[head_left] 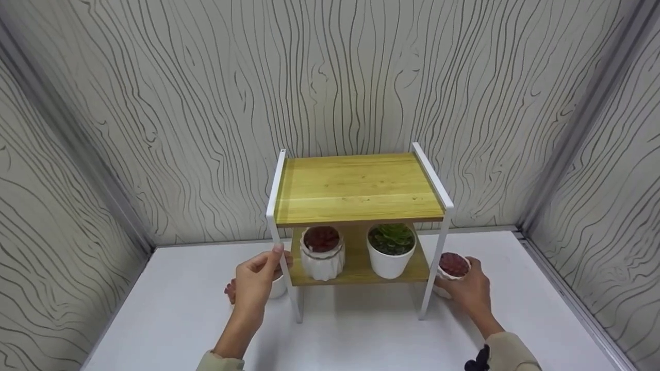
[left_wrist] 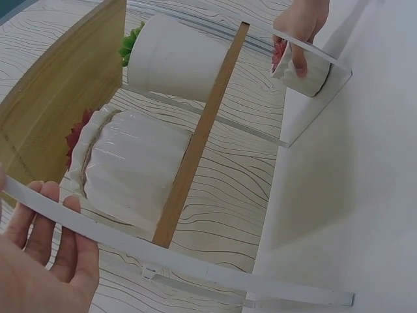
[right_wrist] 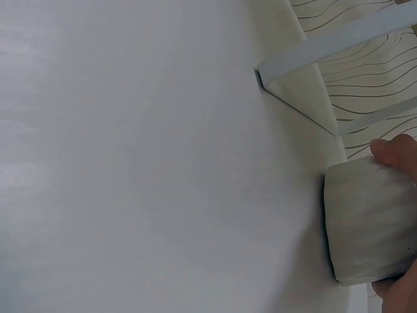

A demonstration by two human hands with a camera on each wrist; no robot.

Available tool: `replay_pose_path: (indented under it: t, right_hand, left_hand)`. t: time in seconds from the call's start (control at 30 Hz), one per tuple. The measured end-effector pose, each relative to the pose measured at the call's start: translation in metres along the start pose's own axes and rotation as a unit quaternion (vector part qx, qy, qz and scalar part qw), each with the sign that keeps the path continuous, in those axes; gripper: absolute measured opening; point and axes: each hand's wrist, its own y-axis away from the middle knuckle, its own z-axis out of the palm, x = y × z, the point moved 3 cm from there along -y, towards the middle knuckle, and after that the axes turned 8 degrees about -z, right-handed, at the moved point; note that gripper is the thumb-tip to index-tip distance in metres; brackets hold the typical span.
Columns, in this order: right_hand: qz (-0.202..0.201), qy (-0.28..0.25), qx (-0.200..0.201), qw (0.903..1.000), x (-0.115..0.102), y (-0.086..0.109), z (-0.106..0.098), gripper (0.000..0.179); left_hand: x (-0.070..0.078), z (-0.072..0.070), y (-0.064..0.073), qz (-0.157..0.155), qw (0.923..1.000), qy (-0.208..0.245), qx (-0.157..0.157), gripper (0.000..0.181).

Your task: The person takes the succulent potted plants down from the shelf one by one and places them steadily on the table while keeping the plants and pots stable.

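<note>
A two-tier plant shelf (head_left: pixel 361 188) with wooden boards and a white frame stands upright. My left hand (head_left: pixel 252 283) holds its left front post (left_wrist: pixel 215 270), thumb in front and fingers behind. To the right of the shelf, my right hand (head_left: pixel 472 291) grips a small white pot (right_wrist: pixel 371 222) with a red succulent (head_left: pixel 454 264) in it. In the right wrist view the pot's base is at the tabletop; whether it touches I cannot tell. On the lower board sit a ribbed white pot (head_left: pixel 323 263) with a dark red plant and a smooth white pot (head_left: pixel 390 264) with a green succulent.
Behind my left hand, partly hidden, are another white pot (head_left: pixel 278 287) and a red succulent (head_left: pixel 230 291). The white table (head_left: pixel 170 319) ends at patterned panels (head_left: pixel 206 129) at the back and sides, joined by grey metal corner strips (head_left: pixel 572 123).
</note>
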Motion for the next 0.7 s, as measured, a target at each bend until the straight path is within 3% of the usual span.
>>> replay_pose_path:
  t: [0.3,0.7]
  right_hand:
    - [-0.005,-0.025,0.003,0.9997,0.0012,0.0017,0.0035,0.111]
    - [-0.012,-0.017,-0.015,0.9997,-0.0008,0.0051,0.0046,0.116]
  left_hand:
    - [-0.0009,-0.0009,-0.0005,-0.004,0.9999,0.014,-0.002,0.051]
    - [-0.0001,-0.0001,0.0023,0.002,1.0,0.009,-0.003,0.049]
